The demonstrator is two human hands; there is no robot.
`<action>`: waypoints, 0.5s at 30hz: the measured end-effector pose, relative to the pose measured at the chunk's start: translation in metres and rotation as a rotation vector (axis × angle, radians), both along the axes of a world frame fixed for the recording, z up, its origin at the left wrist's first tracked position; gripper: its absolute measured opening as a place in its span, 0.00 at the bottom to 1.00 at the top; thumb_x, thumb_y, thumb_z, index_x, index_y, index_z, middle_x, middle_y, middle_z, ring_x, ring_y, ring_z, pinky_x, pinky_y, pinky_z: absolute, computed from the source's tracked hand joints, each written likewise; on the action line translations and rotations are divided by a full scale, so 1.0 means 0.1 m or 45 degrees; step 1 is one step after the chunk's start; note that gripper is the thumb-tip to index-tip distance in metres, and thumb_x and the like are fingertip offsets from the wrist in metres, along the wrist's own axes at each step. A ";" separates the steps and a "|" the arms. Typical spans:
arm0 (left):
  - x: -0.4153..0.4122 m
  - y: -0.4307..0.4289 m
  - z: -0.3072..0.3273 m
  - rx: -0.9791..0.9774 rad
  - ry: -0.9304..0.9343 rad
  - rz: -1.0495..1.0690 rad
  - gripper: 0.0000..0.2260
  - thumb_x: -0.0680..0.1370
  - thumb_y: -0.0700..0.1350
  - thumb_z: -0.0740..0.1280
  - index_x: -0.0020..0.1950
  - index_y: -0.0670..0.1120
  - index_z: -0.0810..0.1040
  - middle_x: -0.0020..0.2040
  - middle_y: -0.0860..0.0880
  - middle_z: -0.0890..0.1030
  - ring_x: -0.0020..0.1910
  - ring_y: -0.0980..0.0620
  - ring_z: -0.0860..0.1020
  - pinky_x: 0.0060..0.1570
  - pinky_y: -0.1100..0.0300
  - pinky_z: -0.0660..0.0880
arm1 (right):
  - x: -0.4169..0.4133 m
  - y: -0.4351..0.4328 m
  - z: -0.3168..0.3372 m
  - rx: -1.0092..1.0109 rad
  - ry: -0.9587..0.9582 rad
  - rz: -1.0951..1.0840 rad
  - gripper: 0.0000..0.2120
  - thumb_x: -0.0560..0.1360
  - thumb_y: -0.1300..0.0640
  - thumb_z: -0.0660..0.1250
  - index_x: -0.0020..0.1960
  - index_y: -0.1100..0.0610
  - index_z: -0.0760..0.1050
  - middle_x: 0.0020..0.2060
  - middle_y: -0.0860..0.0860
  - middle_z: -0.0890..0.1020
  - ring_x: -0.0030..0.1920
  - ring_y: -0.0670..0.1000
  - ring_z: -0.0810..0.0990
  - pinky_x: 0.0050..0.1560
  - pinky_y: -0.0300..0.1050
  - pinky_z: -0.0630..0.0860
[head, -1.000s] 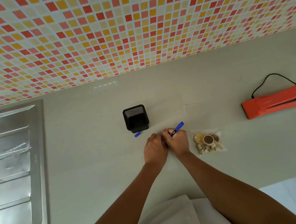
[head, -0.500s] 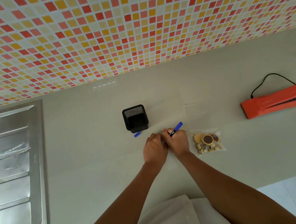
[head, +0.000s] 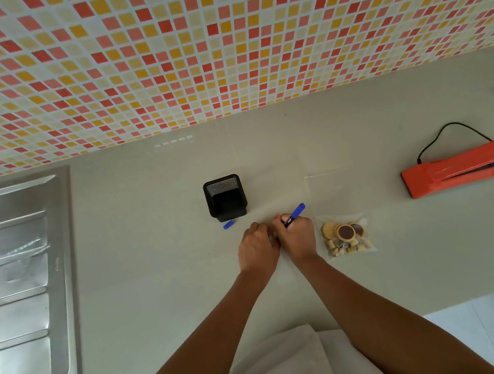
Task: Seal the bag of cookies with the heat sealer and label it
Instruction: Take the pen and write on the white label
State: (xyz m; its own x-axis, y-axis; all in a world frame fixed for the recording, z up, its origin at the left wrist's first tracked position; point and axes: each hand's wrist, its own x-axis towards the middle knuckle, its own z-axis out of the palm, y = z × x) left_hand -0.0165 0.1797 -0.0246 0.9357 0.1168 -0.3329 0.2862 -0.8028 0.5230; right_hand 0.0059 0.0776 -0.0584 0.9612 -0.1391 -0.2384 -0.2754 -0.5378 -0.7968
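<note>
A clear bag of cookies (head: 346,235) lies flat on the grey counter, just right of my hands. My right hand (head: 296,236) grips a blue marker (head: 294,214) with its tip pointing down between my two hands. My left hand (head: 257,246) is curled with its fingertips down on the counter right beside the marker tip; what lies under them is hidden. The marker's blue cap (head: 228,225) lies loose in front of the black mesh pen holder (head: 225,198). The orange heat sealer (head: 463,167) sits at the far right, its jaw down.
A steel sink drainboard (head: 18,284) fills the left side. A black cable (head: 447,135) runs from the sealer toward the tiled wall. White paper sheets (head: 480,333) lie at the lower right. A faint clear plastic sheet (head: 324,184) lies behind the cookie bag.
</note>
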 end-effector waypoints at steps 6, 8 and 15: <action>0.00 0.00 -0.01 0.007 0.004 -0.011 0.06 0.78 0.45 0.65 0.51 0.43 0.78 0.50 0.45 0.80 0.48 0.48 0.78 0.46 0.58 0.74 | -0.01 0.01 0.03 0.013 0.016 -0.046 0.23 0.78 0.57 0.66 0.26 0.52 0.65 0.20 0.46 0.68 0.22 0.46 0.67 0.26 0.34 0.62; 0.00 0.00 -0.02 0.018 0.007 -0.017 0.06 0.78 0.45 0.65 0.51 0.44 0.78 0.50 0.46 0.80 0.48 0.48 0.78 0.46 0.58 0.74 | -0.01 0.01 0.03 0.003 0.017 -0.058 0.23 0.78 0.57 0.66 0.26 0.52 0.65 0.20 0.46 0.68 0.22 0.46 0.66 0.27 0.37 0.63; 0.01 0.00 -0.03 0.038 0.014 -0.022 0.05 0.77 0.46 0.67 0.50 0.45 0.78 0.49 0.47 0.79 0.47 0.48 0.78 0.46 0.57 0.76 | 0.02 0.02 0.03 -0.052 -0.018 -0.085 0.24 0.78 0.58 0.66 0.25 0.53 0.64 0.20 0.50 0.68 0.22 0.47 0.65 0.28 0.42 0.64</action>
State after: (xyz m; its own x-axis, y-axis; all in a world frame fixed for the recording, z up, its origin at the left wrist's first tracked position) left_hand -0.0160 0.1797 -0.0273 0.9340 0.1109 -0.3396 0.2779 -0.8229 0.4956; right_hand 0.0075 0.0792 -0.0550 0.9526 -0.2122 -0.2180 -0.3009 -0.5506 -0.7787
